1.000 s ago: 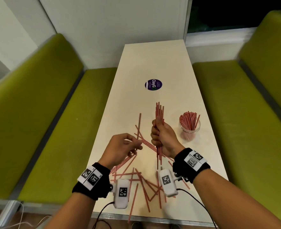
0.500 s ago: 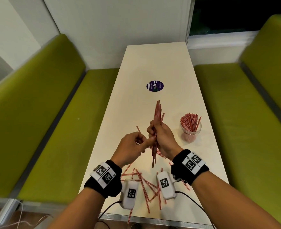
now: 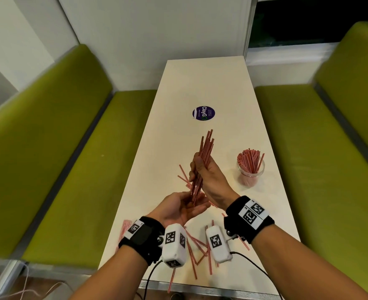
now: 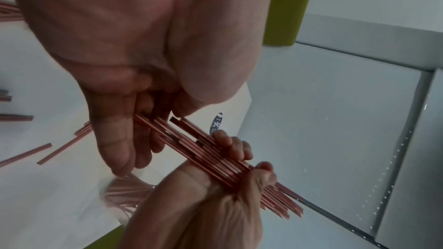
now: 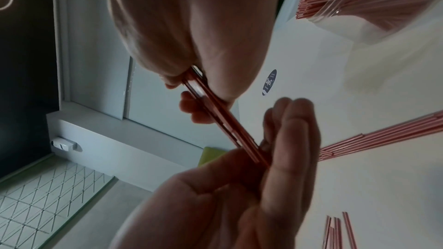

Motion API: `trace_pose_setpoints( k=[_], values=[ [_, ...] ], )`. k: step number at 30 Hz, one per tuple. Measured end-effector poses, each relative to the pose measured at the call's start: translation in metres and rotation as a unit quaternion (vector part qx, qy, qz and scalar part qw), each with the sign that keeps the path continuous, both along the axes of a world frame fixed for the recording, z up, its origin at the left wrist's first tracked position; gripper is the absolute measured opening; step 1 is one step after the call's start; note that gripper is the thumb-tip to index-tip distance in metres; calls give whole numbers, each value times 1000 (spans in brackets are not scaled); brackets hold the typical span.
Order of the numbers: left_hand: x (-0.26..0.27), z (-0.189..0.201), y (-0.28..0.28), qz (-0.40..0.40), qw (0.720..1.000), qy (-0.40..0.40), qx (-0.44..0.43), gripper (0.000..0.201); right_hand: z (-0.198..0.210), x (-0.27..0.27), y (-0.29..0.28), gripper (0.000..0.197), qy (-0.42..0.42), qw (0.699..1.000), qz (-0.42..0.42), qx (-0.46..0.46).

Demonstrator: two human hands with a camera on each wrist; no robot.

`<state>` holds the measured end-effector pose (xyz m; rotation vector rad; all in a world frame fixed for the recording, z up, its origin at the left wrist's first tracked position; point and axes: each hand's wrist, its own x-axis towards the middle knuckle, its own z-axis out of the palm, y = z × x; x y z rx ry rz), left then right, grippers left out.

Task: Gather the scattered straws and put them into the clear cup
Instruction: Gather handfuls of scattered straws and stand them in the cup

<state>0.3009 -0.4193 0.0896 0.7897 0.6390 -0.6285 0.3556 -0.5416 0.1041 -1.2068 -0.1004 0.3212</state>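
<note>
Squaring-up step, by the look of it: right hand (image 3: pixel 208 176) curled round a bundle of straws (image 3: pixel 203 156), fingers wrapped about its middle, bundle held above the table (image 3: pixel 200 83) and tilted, upper ends leaning away and slightly right. Left hand (image 3: pixel 182 207) beneath, palm up, fingers straight and relaxed, lower ends of the bundle resting against palm and fingers; nothing gripped there, only propped, seemingly to tap the ends level. From the left wrist view, tips uneven, some standing proud of others, so alignment probably not finished. Clear cup (image 3: pixel 250 169) upright on the table to the right of the hands, near but apart from them, already stuffed with straws fanning above its rim. Loose straws (image 3: pixel 197 250) scattered on the table nearer the body, under and between the wrists, a few more past the left hand toward the far side, and one poking over the near edge. Exact count in the fist hard to judge, since the wrist views are dim and close. Task roughly midway. Next move, as a judgement: carry the bundle rightward over the cup, turn it closer to upright, aim for a gap among the straws already inside, lower gently so nothing splays or tips the cup, then return for the remainder.
</note>
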Motion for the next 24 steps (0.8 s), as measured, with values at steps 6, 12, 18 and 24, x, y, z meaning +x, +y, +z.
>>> trace_pose_setpoints(
  k=[6, 12, 18, 24],
  values=[
    [5, 4, -2, 42, 998, -38, 0, 35, -3, -1, -1, 13, -37, 998, 6, -45],
    [9, 13, -5, 59, 996, -62, 21, 29, 5, -8, 1, 6, -51, 994, 16, -99],
    [9, 19, -9, 60, 996, -55, 29, 28, 8, -11, 3, 11, -56, 994, -1, -98],
    [5, 17, -15, 75, 996, -51, 8, 31, 11, -15, 3, 41, 1, 1000, -24, -12]
  ],
)
